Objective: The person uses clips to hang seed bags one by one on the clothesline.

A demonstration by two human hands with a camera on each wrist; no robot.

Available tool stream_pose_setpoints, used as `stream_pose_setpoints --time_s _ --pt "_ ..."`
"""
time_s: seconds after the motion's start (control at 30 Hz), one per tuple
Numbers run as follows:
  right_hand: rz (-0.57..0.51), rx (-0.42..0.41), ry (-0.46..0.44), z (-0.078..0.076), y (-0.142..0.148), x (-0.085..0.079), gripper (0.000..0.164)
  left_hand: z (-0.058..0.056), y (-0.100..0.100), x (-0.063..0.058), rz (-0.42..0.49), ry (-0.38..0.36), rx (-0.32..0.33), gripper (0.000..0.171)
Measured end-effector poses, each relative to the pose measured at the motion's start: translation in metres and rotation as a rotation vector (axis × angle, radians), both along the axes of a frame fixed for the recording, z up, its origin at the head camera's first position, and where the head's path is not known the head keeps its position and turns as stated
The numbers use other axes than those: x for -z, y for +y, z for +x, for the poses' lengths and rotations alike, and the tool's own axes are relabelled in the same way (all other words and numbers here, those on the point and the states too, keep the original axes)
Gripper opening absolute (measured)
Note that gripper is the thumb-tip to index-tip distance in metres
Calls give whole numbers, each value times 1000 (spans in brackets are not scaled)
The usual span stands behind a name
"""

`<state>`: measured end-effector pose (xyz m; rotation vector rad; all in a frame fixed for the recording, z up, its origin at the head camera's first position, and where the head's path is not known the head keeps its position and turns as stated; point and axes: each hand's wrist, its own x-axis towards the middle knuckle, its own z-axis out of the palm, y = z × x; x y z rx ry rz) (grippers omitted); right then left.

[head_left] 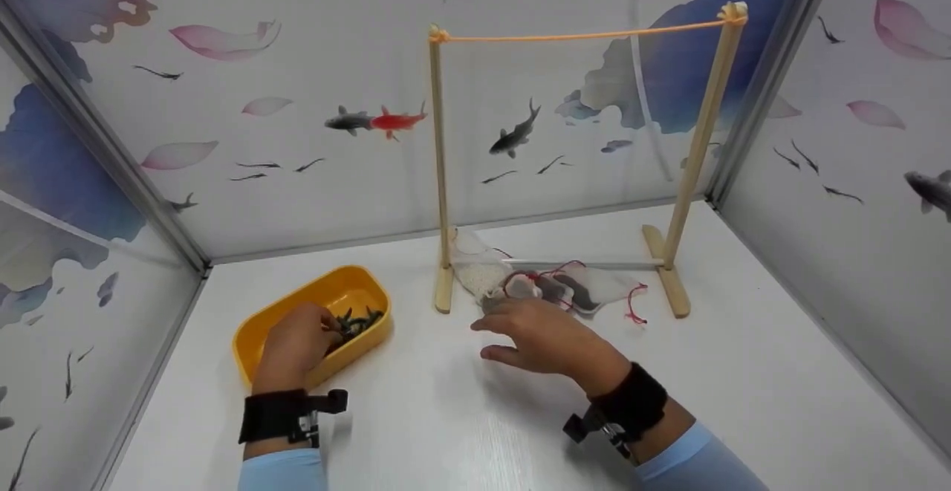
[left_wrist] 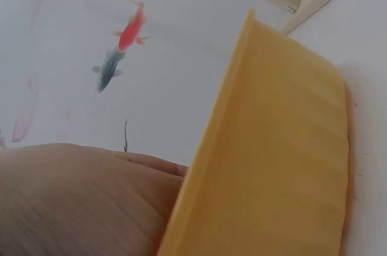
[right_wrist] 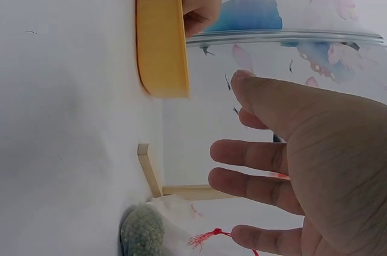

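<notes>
My left hand (head_left: pixel 297 342) reaches down into a yellow plastic box (head_left: pixel 256 320). Its fingers bend in among several small dark green pieces (head_left: pixel 360 322) there; the fingertips are hidden, and I cannot tell whether they pinch one. In the left wrist view, the yellow side wall (left_wrist: pixel 272 147) covers the fingers. My right hand (head_left: pixel 546 335) hovers with fingers spread and nothing in its grasp, just in front of several sheer drawstring pouches. One pouch (head_left: pixel 475 272) has whitish, grainy filling; another (head_left: pixel 579 294) has dark grey filling. A greenish fuzzy bundle (right_wrist: pixel 142 232) shows below the fingers in the right wrist view.
Behind the pouches stands a wooden frame with two posts (head_left: pixel 702 142), feet on the table and an orange cord (head_left: pixel 579 36) tied across the top. A pale rod (head_left: pixel 594 263) joins the posts low down. Printed panels (head_left: pixel 297 179) enclose the white table (head_left: pixel 446 417).
</notes>
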<state>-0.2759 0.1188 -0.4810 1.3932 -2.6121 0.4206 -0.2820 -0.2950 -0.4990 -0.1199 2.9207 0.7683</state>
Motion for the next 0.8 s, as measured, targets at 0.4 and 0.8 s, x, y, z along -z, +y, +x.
stream_pose_setpoints --time_s 0.4,0.8 --pt "-172 172 90 -3 6 -8 35 10 59 -45 106 273 90 8" --pt "-347 246 -14 -10 30 -21 63 11 167 -24 330 450 434 8"
